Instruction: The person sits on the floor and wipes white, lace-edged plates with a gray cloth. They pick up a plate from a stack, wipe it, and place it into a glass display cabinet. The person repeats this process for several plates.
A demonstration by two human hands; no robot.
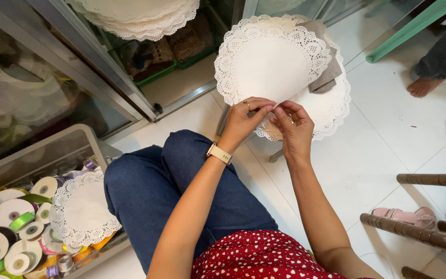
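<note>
**Both hands pinch one paper doily at its lower edge**

Together, the left hand (244, 120) and the right hand (292, 123) meet in front of the person's knees, fingertips closed on the lower rim of a white lace-edged paper doily (270, 62). That doily stands tilted up from the pinch, overlapping a second doily (331, 111) behind it, where a grey cloth (325, 72) shows between the two. A watch (219, 153) with a pale strap sits on the left wrist. Further out, another doily (82, 211) lies on a tray of ribbon spools (11, 232) at the lower left, beside the blue-jeaned knee (156, 181). More doilies (138, 15) are stacked on the glass cabinet above. Someone else's bare foot (423, 86) rests on the white tile floor (383, 155) at upper right.
</note>
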